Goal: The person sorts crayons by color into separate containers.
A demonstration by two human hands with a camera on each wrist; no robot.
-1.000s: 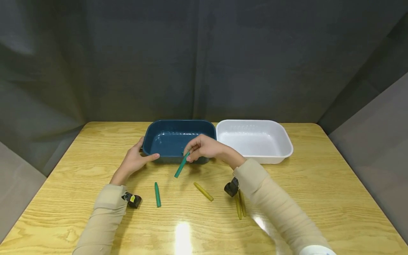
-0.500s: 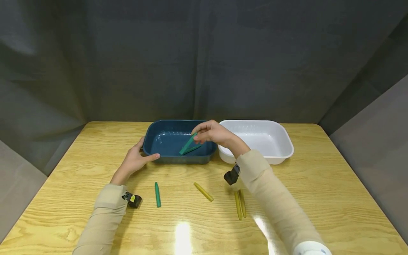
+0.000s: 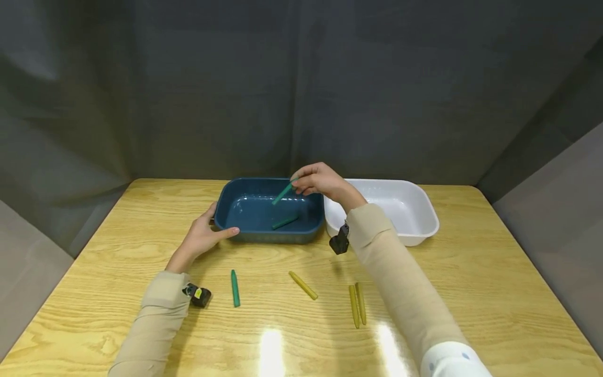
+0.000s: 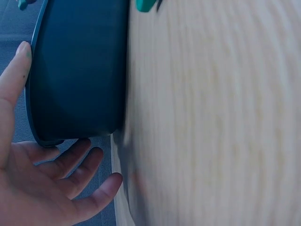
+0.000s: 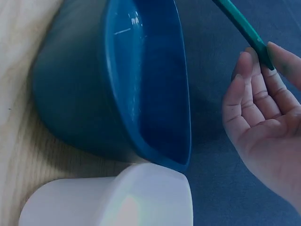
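My right hand pinches the end of a green crayon between thumb and fingertips, and the crayon hangs slanted above the dark blue tub. The right wrist view shows the same crayon at my fingertips over the blue tub. Another green crayon lies on the tub's floor. My left hand rests against the tub's front left corner, thumb along the front wall and fingers loosely extended. In the left wrist view, that hand cups the tub's wall.
An empty white tub stands touching the blue one on its right, and its rim shows in the right wrist view. On the wooden table lie a green crayon, one yellow crayon and a pair of yellow crayons.
My right hand has carried the green crayon up from in front of the blue tub to above its inside. The left hand has stayed at the tub's corner.
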